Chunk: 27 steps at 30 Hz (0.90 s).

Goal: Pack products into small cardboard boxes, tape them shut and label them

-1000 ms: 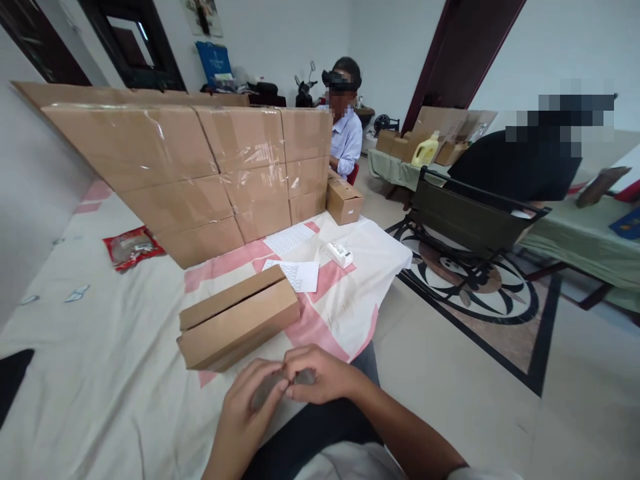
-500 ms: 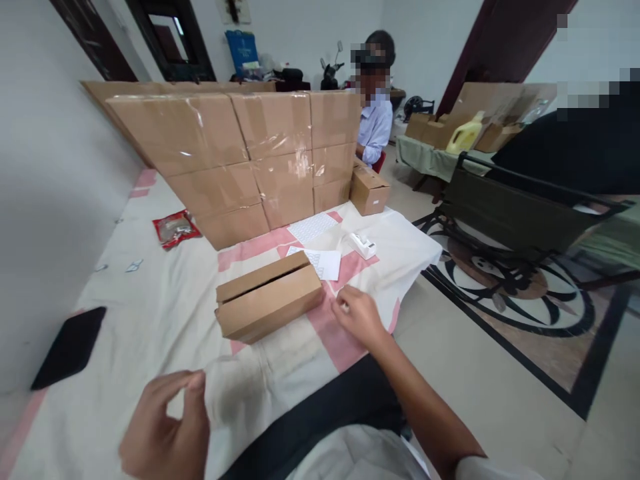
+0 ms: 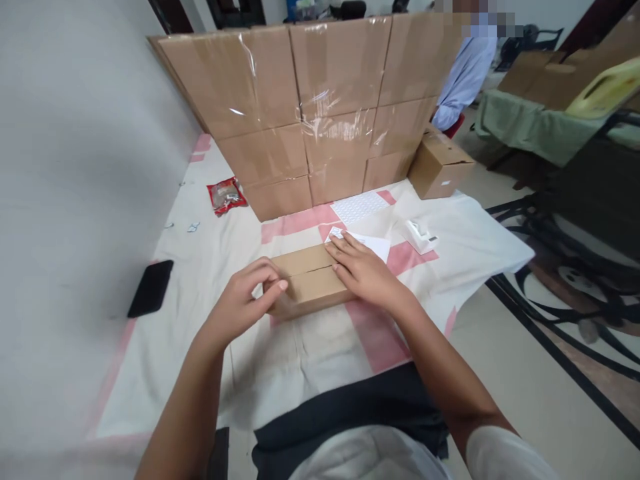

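Observation:
A long brown cardboard box (image 3: 315, 285) lies on the cloth in front of me. Its two top flaps meet along a narrow seam. My right hand (image 3: 361, 268) rests flat on the right end of the top, fingers stretched across the seam. At the left end is my left hand (image 3: 250, 293), its fingers curled and the thumb close to the index finger. Anything between those fingers is too small or too clear to make out. Beyond the right hand is a white paper (image 3: 375, 247), partly covered by it.
Behind stands a wall of taped cardboard boxes (image 3: 340, 113), with a smaller box (image 3: 437, 167) at its right. Also on the cloth are a sticker sheet (image 3: 360, 208), a white tape dispenser-like object (image 3: 420, 237), a red packet (image 3: 226, 195) and a black phone-like slab (image 3: 151, 288). A person's sleeve (image 3: 467, 73) shows behind.
Both hands have come onto the box, the left from the lower left, the right from beside its right end. The gap between the flaps has narrowed. My view has tilted down.

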### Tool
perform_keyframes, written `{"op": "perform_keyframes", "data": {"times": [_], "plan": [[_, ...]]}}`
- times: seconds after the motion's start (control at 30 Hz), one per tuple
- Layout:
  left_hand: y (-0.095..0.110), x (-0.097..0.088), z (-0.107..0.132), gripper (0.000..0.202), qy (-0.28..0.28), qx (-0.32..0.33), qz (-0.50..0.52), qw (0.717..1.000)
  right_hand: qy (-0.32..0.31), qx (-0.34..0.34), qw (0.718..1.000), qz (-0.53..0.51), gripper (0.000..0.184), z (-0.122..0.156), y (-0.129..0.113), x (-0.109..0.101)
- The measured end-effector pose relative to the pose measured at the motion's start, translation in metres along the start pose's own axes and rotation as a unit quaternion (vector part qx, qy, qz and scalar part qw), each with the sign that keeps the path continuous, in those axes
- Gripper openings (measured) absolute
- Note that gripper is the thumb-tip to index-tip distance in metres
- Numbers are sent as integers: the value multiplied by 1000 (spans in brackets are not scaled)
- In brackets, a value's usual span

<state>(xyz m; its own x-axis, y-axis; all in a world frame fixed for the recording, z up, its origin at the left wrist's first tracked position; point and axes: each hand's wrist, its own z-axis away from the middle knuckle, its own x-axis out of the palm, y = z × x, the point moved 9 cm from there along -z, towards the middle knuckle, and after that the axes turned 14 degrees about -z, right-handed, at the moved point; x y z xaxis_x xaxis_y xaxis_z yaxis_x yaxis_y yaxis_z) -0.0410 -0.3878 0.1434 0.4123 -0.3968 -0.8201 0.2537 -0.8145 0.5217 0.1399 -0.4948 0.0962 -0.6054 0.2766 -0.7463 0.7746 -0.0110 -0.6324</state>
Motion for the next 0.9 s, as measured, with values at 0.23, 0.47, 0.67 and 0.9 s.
{"op": "perform_keyframes", "data": {"times": [0.23, 0.47, 0.67, 0.9], "plan": [[-6, 20, -44, 29, -145, 44, -59, 987, 11, -1, 1000, -15, 55, 3, 3, -3], [-7, 23, -55, 31, -140, 46, -145, 978, 20, 5, 999, -25, 54, 2, 2, -4], [-20, 24, -50, 38, -135, -13, -200, 970, 15, 13, 999, -27, 55, 2, 3, -3], [-39, 30, -52, 43, -150, -89, -197, 965, 28, 8, 999, -37, 57, 5, 4, -3]]}}
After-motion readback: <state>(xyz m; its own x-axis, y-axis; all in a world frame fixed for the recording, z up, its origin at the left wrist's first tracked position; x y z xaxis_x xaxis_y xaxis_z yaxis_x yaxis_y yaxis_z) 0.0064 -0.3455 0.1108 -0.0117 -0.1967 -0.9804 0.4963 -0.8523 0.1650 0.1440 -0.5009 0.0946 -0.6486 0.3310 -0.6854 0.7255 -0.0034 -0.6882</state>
